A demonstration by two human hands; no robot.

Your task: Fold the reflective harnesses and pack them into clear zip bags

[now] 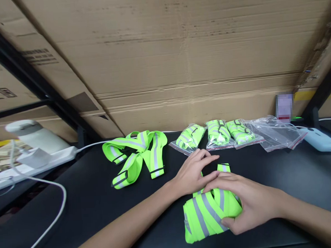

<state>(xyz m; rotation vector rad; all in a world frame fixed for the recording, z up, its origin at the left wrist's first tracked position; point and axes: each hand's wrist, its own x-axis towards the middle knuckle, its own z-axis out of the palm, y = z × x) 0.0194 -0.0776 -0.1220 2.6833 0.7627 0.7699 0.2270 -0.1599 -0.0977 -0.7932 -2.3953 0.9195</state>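
Note:
A folded bundle of neon-green reflective strap (206,214) with grey stripes lies on the black table near its front edge. My right hand (244,199) grips the bundle's right side, fingers over the top and thumb on the near face. Just behind it, my left hand (194,172) is open, fingers stretched and apart, its thumb close to my right fingertips and the strap. A loose strap end (223,168) sticks out past my right fingers. Part of the strap under both hands is hidden.
Left of my hands lies a loose reflective strap (140,151). Several bagged straps (218,133) and clear zip bags (279,133) line the back, by a light-blue device (321,140). A power strip (64,155), white cable (65,196) and bottle (41,136) are left. Cardboard (192,63) stands behind.

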